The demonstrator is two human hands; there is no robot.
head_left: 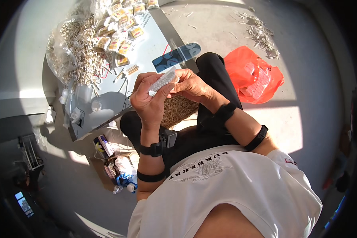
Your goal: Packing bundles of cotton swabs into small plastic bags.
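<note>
Above the table's near edge I hold a small pack of cotton swabs between both hands, its rows of white tips showing. My left hand grips its near side, fingers and thumb closed round it. On the other side, the fingers and thumb of my right hand pinch the pack near its end. My fingers hide part of its wrapping. A few loose cotton swabs lie on the table just beyond my left hand.
A large heap of loose swabs and several filled packs cover the table's far left. A blue patterned strip lies near its right edge. A red plastic bag rests on the floor right of my knee. Boxes and bottles stand lower left.
</note>
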